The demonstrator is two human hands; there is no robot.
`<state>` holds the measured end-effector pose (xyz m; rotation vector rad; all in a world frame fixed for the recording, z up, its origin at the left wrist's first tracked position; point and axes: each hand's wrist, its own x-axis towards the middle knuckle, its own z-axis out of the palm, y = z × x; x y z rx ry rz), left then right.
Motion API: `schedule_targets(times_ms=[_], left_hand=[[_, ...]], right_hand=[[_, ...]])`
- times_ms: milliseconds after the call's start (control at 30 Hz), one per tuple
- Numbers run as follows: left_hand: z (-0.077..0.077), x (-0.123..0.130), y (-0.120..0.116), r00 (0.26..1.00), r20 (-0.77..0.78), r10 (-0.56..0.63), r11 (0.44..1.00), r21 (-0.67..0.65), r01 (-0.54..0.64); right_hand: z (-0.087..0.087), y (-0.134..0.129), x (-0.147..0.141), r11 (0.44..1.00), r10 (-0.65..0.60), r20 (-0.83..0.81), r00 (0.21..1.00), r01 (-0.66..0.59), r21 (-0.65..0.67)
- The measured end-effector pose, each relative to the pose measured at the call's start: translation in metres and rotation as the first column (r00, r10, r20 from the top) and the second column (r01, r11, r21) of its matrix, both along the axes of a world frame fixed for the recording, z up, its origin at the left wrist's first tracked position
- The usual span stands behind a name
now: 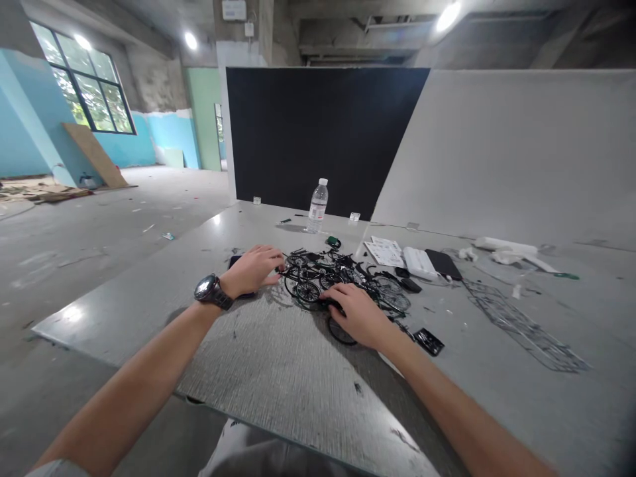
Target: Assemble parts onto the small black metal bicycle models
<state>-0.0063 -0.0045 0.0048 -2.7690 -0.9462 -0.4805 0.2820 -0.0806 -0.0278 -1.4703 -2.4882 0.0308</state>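
Note:
A tangled heap of small black model bicycles and loose bicycle parts [355, 273] lies on the table, with thin spoked wheels showing. My left hand [254, 268], with a dark watch [212, 291] on its wrist, reaches the heap's left edge. Its fingers stretch out and the thumb stands apart. Under that hand, a dark flat object [234, 261] is mostly covered. My right hand [358, 315] bends its fingers round a black bicycle part at the heap's near side, much of it hidden. Below those fingers a black wheel [342, 331] shows on the tabletop.
Behind the heap stands a water bottle [318, 207]. To the right lie printed sheets [385, 252], a white box-shaped item [420, 264], a black flat item [444, 265], a small black tray [428, 341] and a grey wire-like frame [521, 324]. A black-and-white partition [322, 139] borders the table [278, 371].

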Motion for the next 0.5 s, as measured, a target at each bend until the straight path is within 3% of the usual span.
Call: schedule_targets(times_ms=[233, 500], left_hand=[[-0.018, 0.014, 0.002, 1.0, -0.015, 0.0, 1.0, 0.009, 0.0], [-0.035, 0.025, 0.007, 0.998, 0.001, 0.064, 0.996, -0.055, -0.064]], right_hand=[[0.008, 0.002, 0.009, 0.998, -0.055, -0.006, 0.998, 0.055, -0.014], [0.031, 0.002, 0.054, 0.975, -0.218, 0.01, 0.976, 0.218, -0.036]])
